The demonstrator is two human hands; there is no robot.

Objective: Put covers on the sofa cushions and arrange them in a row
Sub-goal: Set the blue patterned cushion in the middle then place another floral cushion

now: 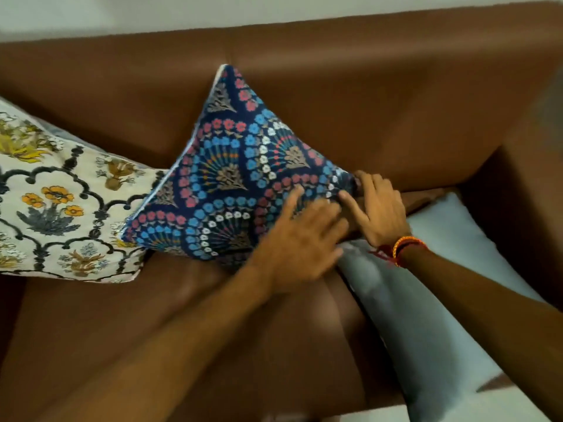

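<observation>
Two hands work the blue patterned cushion [240, 175] at the middle of the sofa [380, 95], against its backrest: the left hand [300, 239] lies flat and spread on the cover, the right hand [376, 205] pinches its right corner. Leftward lies a cream floral cushion [58, 205]; a plain white cushion [426, 287] lies by the right armrest.

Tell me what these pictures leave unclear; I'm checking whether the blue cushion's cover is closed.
Head view, the only one:
- The blue cushion: its opening lies under the left hand and right hand, so closed or not is hidden.
- The left hand's fingers are motion-blurred; its grip is unreadable.
- The cream cushion is cut off by the left edge.
- The plain white cushion is partly covered by the right arm.
</observation>
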